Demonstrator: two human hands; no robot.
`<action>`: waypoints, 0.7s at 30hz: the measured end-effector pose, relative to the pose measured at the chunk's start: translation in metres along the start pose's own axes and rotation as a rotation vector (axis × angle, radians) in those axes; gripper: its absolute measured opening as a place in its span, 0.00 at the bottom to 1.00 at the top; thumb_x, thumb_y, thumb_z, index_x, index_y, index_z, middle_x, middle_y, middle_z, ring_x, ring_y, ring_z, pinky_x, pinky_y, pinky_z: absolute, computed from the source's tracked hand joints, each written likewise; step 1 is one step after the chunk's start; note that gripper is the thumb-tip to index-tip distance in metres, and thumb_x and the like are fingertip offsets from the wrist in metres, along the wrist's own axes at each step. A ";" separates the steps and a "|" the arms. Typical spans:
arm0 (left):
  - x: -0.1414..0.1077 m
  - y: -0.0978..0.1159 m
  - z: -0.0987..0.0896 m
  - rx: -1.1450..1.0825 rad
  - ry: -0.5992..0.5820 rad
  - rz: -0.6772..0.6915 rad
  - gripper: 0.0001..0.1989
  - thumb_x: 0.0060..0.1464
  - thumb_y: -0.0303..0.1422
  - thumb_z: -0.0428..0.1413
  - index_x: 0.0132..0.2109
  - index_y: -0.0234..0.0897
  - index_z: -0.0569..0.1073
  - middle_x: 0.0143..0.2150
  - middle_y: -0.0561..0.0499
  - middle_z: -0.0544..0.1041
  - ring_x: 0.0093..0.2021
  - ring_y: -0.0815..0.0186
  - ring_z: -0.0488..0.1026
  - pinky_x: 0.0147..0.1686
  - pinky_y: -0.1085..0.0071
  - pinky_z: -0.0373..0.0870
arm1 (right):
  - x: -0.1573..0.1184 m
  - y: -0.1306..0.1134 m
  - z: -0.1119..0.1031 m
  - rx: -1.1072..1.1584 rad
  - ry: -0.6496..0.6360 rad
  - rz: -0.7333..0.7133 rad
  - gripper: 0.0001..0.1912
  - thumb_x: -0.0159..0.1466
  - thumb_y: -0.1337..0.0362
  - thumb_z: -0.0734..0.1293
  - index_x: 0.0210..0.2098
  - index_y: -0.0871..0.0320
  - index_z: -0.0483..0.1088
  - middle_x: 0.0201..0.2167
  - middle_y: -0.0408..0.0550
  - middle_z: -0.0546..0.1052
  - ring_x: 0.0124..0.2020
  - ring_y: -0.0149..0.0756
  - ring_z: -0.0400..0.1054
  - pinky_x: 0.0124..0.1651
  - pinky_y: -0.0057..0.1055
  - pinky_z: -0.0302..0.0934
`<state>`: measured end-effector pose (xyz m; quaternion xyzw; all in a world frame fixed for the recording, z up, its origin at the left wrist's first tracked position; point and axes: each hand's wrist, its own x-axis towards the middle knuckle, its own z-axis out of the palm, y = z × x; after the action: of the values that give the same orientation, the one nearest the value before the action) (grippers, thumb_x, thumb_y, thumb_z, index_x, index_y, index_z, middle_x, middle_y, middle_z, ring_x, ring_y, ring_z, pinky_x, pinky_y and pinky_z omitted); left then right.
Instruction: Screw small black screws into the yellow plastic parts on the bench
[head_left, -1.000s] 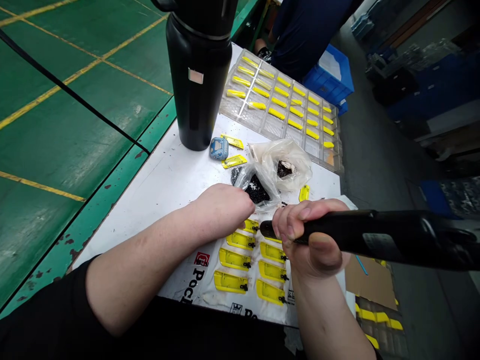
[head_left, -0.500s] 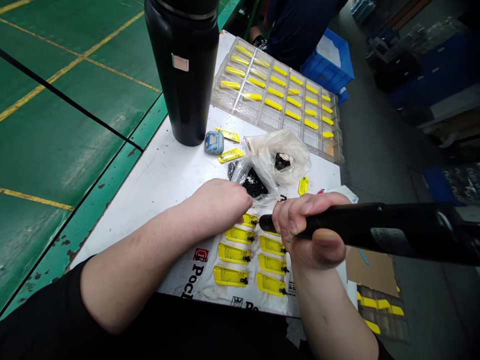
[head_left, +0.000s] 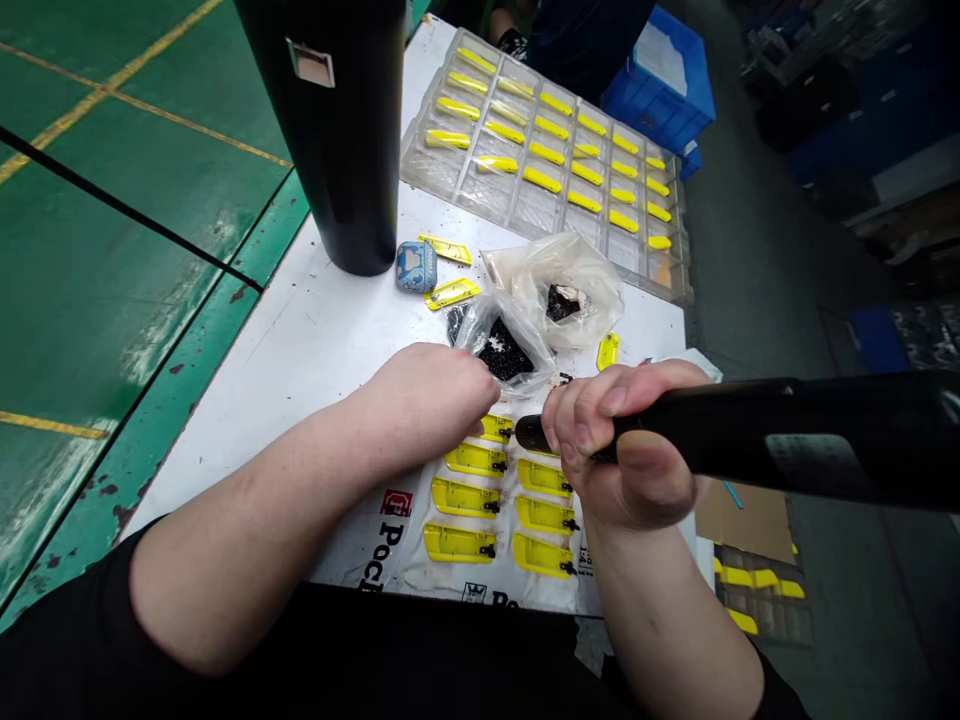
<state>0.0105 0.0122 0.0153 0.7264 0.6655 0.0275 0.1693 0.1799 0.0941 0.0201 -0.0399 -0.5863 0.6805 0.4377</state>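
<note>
Top part: yellow, shallow (head_left: pixel 495 428); laid on the sheet (head_left: pixel 450 583), far end of left column, partly covered by the left hand (head_left: pixel 450 395)
Part feel: judged light, stiff thin plastic, slick face; probably skids if not pinned
Part hold: best pinched by the long edges or pressed flat; the small black clip at its end is probably fragile, better not squeezed
Tool: black, long (head_left: pixel 750 430); nose aimed left at the top part's clip end, contact can't be told
Tool feel: likely rigid, heavier than the part; long rear overhang, so nose could be tipped off line
Tool hold: best taken around the front barrel, as done
Right hand: wrapped around tool front, thumb folded over the near side (head_left: pixel 630 470)
Left hand: curled over top part, fingertips hidden; pinching or only pressing can't be told
Hands: apart, tool nose between
Other parts: lined up in two columns, clips toward the right (head_left: pixel 461 497)
Bags: two, soft, clear, set beyond the hands; black bits in the front bag (head_left: pixel 540 365)
Farther: tray with more yellow pieces (head_left: pixel 544 215); bottle placed at left (head_left: pixel 345 150)
</note>
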 end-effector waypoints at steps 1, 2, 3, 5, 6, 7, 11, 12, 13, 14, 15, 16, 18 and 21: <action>0.000 0.000 0.000 -0.003 -0.001 0.002 0.07 0.63 0.34 0.63 0.35 0.41 0.80 0.37 0.51 0.83 0.36 0.58 0.78 0.30 0.63 0.51 | 0.000 0.000 0.000 -0.006 0.003 -0.006 0.11 0.65 0.62 0.83 0.39 0.58 0.79 0.23 0.38 0.71 0.17 0.28 0.63 0.22 0.27 0.65; 0.000 0.000 0.000 -0.006 -0.004 0.003 0.07 0.63 0.34 0.63 0.35 0.41 0.80 0.37 0.51 0.83 0.36 0.58 0.78 0.30 0.63 0.51 | 0.000 0.000 0.001 -0.012 0.004 -0.010 0.11 0.65 0.62 0.82 0.39 0.57 0.79 0.22 0.37 0.71 0.17 0.28 0.63 0.22 0.27 0.65; 0.000 0.000 0.000 -0.008 -0.008 0.003 0.07 0.63 0.34 0.63 0.35 0.41 0.80 0.37 0.51 0.83 0.36 0.58 0.78 0.30 0.63 0.50 | 0.000 0.000 0.001 -0.016 0.003 -0.013 0.11 0.65 0.62 0.82 0.38 0.57 0.78 0.22 0.37 0.71 0.17 0.28 0.63 0.22 0.27 0.65; 0.000 0.000 0.000 -0.007 -0.020 0.001 0.07 0.63 0.35 0.63 0.35 0.41 0.80 0.37 0.51 0.83 0.36 0.58 0.78 0.29 0.63 0.50 | 0.001 -0.001 0.002 -0.022 0.000 -0.014 0.11 0.65 0.62 0.82 0.37 0.57 0.78 0.22 0.37 0.71 0.17 0.28 0.63 0.21 0.26 0.65; 0.000 0.000 -0.001 -0.006 -0.028 0.000 0.07 0.63 0.35 0.63 0.35 0.41 0.80 0.38 0.51 0.83 0.36 0.58 0.78 0.29 0.63 0.50 | 0.002 -0.001 0.003 -0.021 0.002 -0.018 0.11 0.65 0.63 0.82 0.37 0.57 0.77 0.22 0.37 0.70 0.17 0.28 0.63 0.21 0.26 0.64; 0.000 0.000 -0.001 -0.004 -0.036 0.000 0.07 0.64 0.35 0.63 0.36 0.41 0.80 0.38 0.51 0.83 0.37 0.58 0.78 0.30 0.63 0.50 | 0.002 -0.001 0.004 -0.021 0.003 -0.022 0.11 0.65 0.63 0.82 0.37 0.57 0.77 0.22 0.37 0.70 0.17 0.28 0.62 0.21 0.26 0.64; 0.000 0.000 -0.003 -0.002 -0.063 -0.003 0.07 0.65 0.37 0.63 0.37 0.42 0.80 0.40 0.51 0.83 0.38 0.56 0.79 0.30 0.63 0.52 | -0.002 -0.002 0.004 -0.045 0.001 -0.041 0.10 0.66 0.62 0.81 0.38 0.57 0.78 0.22 0.37 0.71 0.17 0.28 0.63 0.22 0.27 0.65; 0.000 0.000 -0.003 -0.003 -0.066 -0.003 0.07 0.65 0.37 0.63 0.37 0.41 0.80 0.40 0.51 0.83 0.38 0.56 0.79 0.30 0.63 0.52 | -0.005 -0.001 0.003 -0.061 0.008 -0.047 0.10 0.67 0.62 0.81 0.39 0.57 0.78 0.22 0.38 0.71 0.18 0.29 0.64 0.23 0.28 0.66; 0.000 0.000 -0.003 -0.004 -0.066 -0.002 0.07 0.64 0.37 0.63 0.36 0.41 0.80 0.39 0.51 0.83 0.38 0.57 0.79 0.30 0.63 0.53 | -0.008 0.000 0.002 -0.078 0.018 -0.052 0.10 0.67 0.62 0.81 0.40 0.56 0.79 0.23 0.38 0.72 0.19 0.30 0.66 0.24 0.29 0.67; 0.000 0.000 -0.003 -0.003 -0.064 0.000 0.07 0.64 0.36 0.63 0.36 0.41 0.80 0.39 0.51 0.83 0.37 0.57 0.79 0.29 0.63 0.53 | -0.012 0.002 0.001 -0.095 0.031 -0.052 0.09 0.68 0.61 0.81 0.42 0.56 0.79 0.24 0.39 0.73 0.20 0.31 0.67 0.25 0.29 0.68; -0.001 0.000 -0.003 -0.001 -0.060 0.003 0.07 0.64 0.36 0.63 0.36 0.41 0.80 0.39 0.51 0.83 0.37 0.57 0.79 0.29 0.63 0.54 | -0.015 0.003 0.000 -0.110 0.036 -0.041 0.10 0.69 0.60 0.80 0.45 0.54 0.79 0.25 0.39 0.74 0.21 0.31 0.68 0.26 0.30 0.68; -0.001 -0.001 -0.002 0.003 -0.053 0.006 0.07 0.64 0.36 0.63 0.36 0.41 0.81 0.38 0.51 0.83 0.37 0.57 0.79 0.29 0.62 0.54 | -0.017 0.004 -0.002 -0.119 0.033 -0.023 0.12 0.70 0.59 0.80 0.49 0.53 0.79 0.26 0.39 0.75 0.22 0.32 0.68 0.26 0.30 0.67; -0.002 -0.001 -0.001 0.012 -0.043 0.009 0.06 0.64 0.35 0.63 0.37 0.41 0.81 0.39 0.51 0.83 0.37 0.57 0.80 0.29 0.62 0.56 | -0.019 0.003 -0.003 -0.102 0.030 0.006 0.17 0.71 0.56 0.79 0.56 0.50 0.78 0.27 0.39 0.75 0.22 0.32 0.68 0.26 0.29 0.66; -0.003 -0.003 0.001 0.020 -0.031 0.013 0.06 0.63 0.36 0.64 0.38 0.41 0.82 0.39 0.51 0.84 0.38 0.57 0.81 0.30 0.63 0.59 | -0.012 -0.010 -0.006 -0.044 0.076 -0.043 0.21 0.70 0.51 0.79 0.58 0.48 0.79 0.25 0.38 0.73 0.20 0.32 0.66 0.25 0.29 0.66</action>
<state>0.0078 0.0092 0.0145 0.7325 0.6585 0.0109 0.1722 0.1962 0.0901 0.0215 -0.0625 -0.5848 0.6558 0.4733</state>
